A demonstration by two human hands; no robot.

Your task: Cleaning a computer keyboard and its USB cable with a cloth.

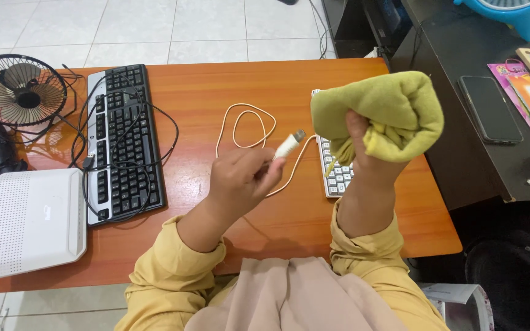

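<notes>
Head view, looking down over an orange-brown desk [216, 86]. Left hand [240, 178] pinches the plug end of a white cable [289, 145] between thumb and fingers, connector tip pointing up and to the right, raised above the desk surface. The cable's slack drops from the hand and lies in a loose loop [246, 125] on the desk behind it. Right hand [369, 153] is clenched around a bunched yellow-green cloth [387, 107], held just beside the plug tip, apparently not yet touching it. A white keyboard [337, 175] lies partly hidden under the right hand and cloth. Judgement: the step in hand looks like wiping the cable, with the plug end presented to the cloth. The next move would call for closing the small gap so the cloth wraps the connector, then drawing the cable through while the left hand keeps tension. Elsewhere: black keyboard [124, 135] with its cord tangled over it at left, small black desk fan [18, 91] at the far left corner, white perforated box [29, 220] near the front left edge. A dark phone [491, 109] rests on the adjacent dark desk.
</notes>
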